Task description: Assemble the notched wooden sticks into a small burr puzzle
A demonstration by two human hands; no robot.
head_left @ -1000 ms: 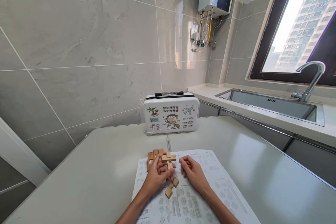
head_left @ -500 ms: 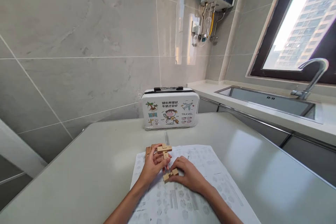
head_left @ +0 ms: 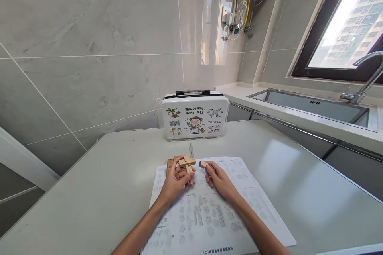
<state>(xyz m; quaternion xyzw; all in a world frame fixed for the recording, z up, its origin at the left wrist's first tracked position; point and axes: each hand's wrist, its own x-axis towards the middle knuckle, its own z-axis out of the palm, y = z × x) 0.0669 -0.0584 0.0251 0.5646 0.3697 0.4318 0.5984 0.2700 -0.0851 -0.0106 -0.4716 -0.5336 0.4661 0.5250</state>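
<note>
Left hand (head_left: 176,178): partly curled, wooden block assembly (head_left: 186,162) gripped between thumb and fingers, crosswise blocks at top, one block pointing down toward the thumb. Right hand (head_left: 220,178): loose wooden block (head_left: 203,164) pinched at the fingertips, other fingers curled under; its far end is covered. Block is held just right of the assembly, gap visible, no contact. Both hands are held over the printed sheet (head_left: 206,219), which is laid on the table (head_left: 98,195). Brown wooden piece (head_left: 169,163) is partly hidden behind the left hand; contact can't be told. White case (head_left: 195,117) is stood upright at the table's back edge.
</note>
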